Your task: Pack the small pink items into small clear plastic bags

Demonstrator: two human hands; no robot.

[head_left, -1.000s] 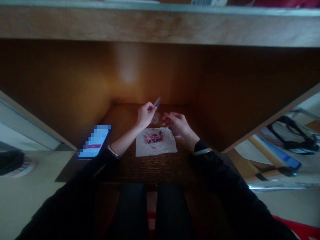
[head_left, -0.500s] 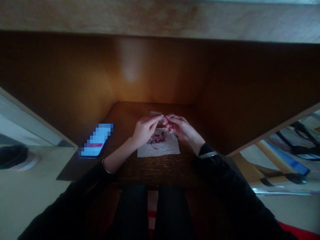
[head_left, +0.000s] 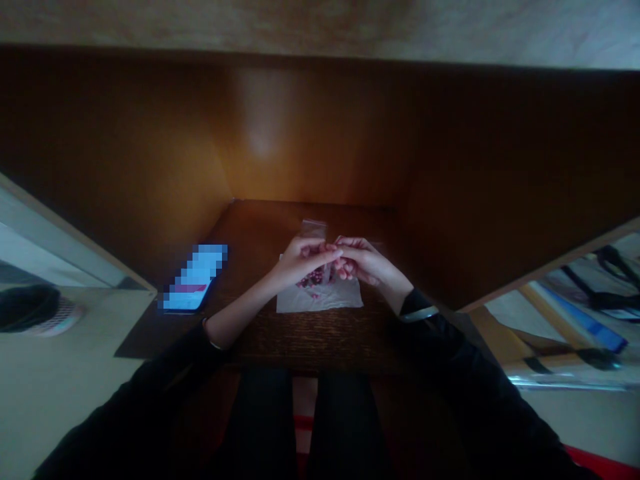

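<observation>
My left hand [head_left: 300, 261] and my right hand [head_left: 364, 259] meet over a white tissue [head_left: 320, 302], fingers closed and fingertips touching. Whatever lies between them is too small and dim to make out. Small dark pink beads [head_left: 314, 279] are heaped on the tissue, partly hidden by my left hand. Just behind that hand shows a small clear plastic bag [head_left: 314, 229], its lower part covered.
A phone [head_left: 193, 283] with a lit screen lies left on the dark wooden surface [head_left: 310, 340]. Wooden panels [head_left: 320, 140] enclose the sides and back. A basket [head_left: 50, 317] stands on the floor at far left. Various items, including a blue strip [head_left: 595, 327], lie at right.
My hands have moved slightly toward me and closer together, and my left thumb now reaches my right fingers. More of the clear bag shows behind my left hand.
</observation>
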